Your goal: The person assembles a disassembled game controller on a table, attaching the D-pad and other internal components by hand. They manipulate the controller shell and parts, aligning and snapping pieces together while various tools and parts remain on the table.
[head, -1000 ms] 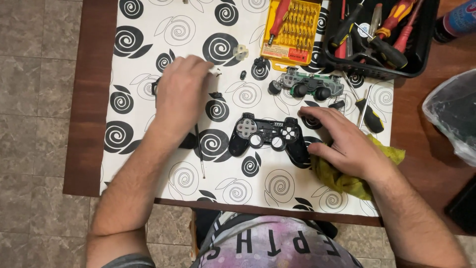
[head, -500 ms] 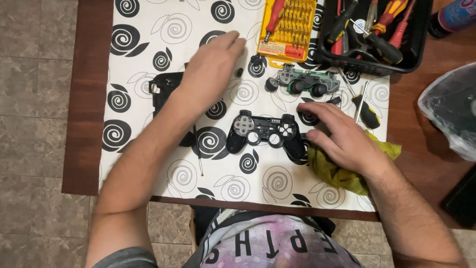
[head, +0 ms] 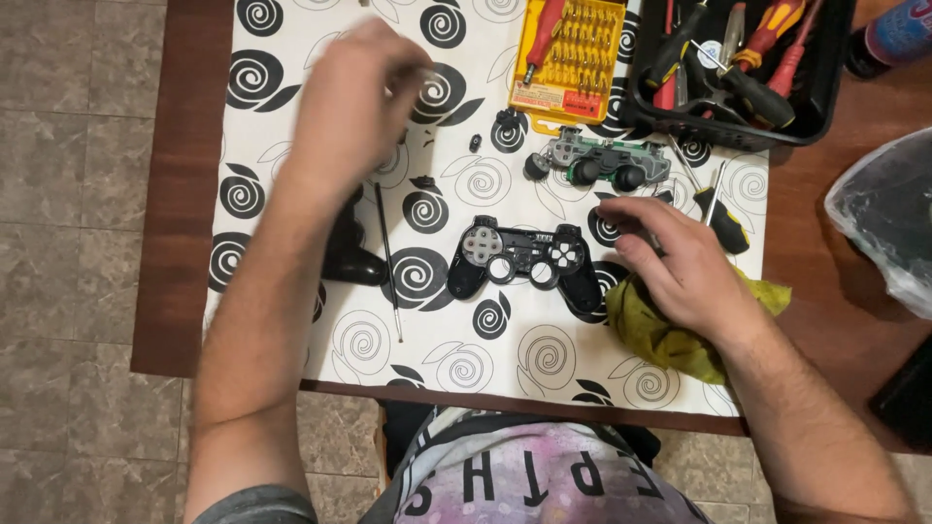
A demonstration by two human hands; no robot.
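the black controller shell (head: 524, 260) sits mid-frame on the spiral-print cloth (head: 291, 58) over the counter (head: 180, 213). the right hand (head: 670, 262) rests just right of it, fingers loosely spread, gripping nothing, palm over a yellow-green rag (head: 670, 335). the left hand (head: 354, 97) is well off to the upper left, blurred, so can't tell if it's pinching anything. a flat yellow rectangular bit-set case (head: 573, 53) lies at top centre, beside a black tool tray (head: 738, 131).

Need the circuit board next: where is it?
Head view, upper right of centre: the circuit board lies just below the yellow bit set, above the black controller.
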